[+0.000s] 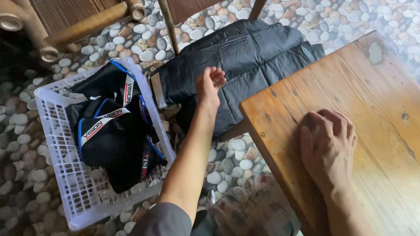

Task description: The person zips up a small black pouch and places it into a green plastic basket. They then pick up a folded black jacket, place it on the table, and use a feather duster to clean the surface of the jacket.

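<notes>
Trousers (250,53), dark and padded, lie just beyond the left hand (209,87), whose half-open grip holds nothing.

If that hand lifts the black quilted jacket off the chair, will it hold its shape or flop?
Probably flop: the black quilted jacket already drapes limply over the chair near the left hand. Its puffy panels suggest it is light for its bulk. The smooth shell may slide.

A single head-worn view looks steeply down from above the person's own arms, close enough that both forearms run in from the bottom edge. It faces forward over the corner of the wooden desk (361,115) on the right and the pebble-patterned floor (11,133) on the left.
</notes>
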